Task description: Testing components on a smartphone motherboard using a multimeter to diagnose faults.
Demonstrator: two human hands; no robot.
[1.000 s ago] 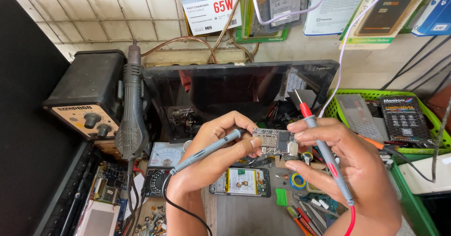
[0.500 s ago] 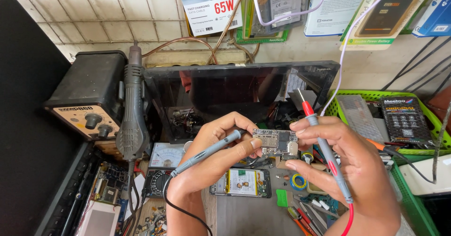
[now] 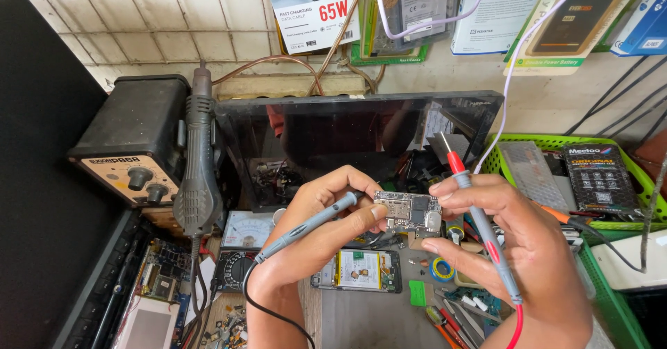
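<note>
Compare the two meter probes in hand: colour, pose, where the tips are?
The grey probe in the left hand lies slanted low, its tip at the small circuit board. The red probe in the right hand stands steeper, its red-collared tip pointing up, clear of the board. Both are slim, pen-shaped and trail a lead.

A hot-air station stands at the left with its grey handpiece hanging beside it. An opened phone lies on the bench, a green basket sits at the right, and packaged accessories hang on the wall.
</note>
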